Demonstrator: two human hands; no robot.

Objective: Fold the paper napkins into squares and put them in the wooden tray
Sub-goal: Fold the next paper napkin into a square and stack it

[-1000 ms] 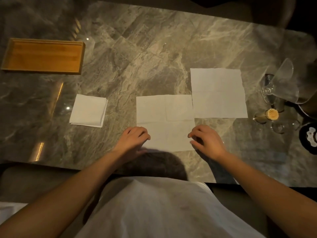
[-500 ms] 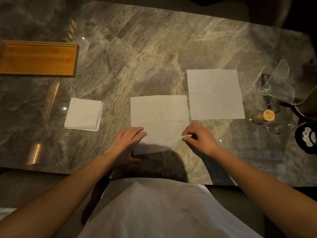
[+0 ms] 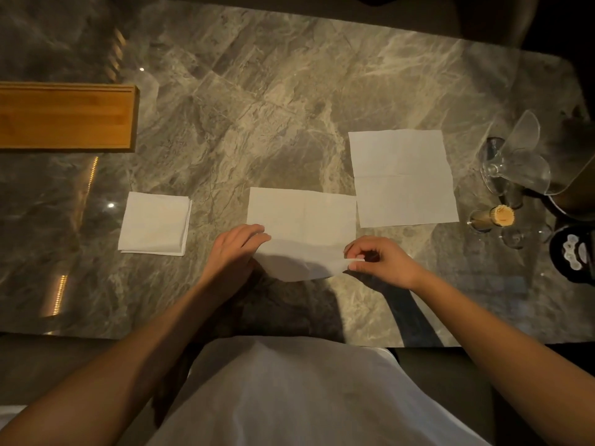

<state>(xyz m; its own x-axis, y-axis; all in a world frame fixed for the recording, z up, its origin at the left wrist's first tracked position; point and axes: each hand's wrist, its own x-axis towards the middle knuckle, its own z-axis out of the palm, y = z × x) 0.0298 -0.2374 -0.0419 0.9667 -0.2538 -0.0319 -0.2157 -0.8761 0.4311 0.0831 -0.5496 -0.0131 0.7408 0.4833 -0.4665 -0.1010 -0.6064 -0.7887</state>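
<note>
A white unfolded napkin [image 3: 302, 217] lies on the marble table in front of me, its near edge lifted and curling. My right hand [image 3: 381, 263] pinches the napkin's near right corner between thumb and fingers. My left hand [image 3: 233, 252] grips the near left corner, fingers over the paper. A second unfolded napkin [image 3: 402, 178] lies flat to the right, touching the first one's corner. A folded square napkin stack [image 3: 154, 223] sits to the left. The wooden tray [image 3: 64, 119] stands at the far left, nothing visible inside it.
Overturned wine glasses [image 3: 515, 159] crowd the right edge, with a small toothpick holder [image 3: 497, 217] and a dark round object [image 3: 576, 252] beside them. The table's near edge runs just under my forearms.
Both hands have taken the near corners of the middle napkin and raised its near edge off the table. The view has shifted slightly right.
</note>
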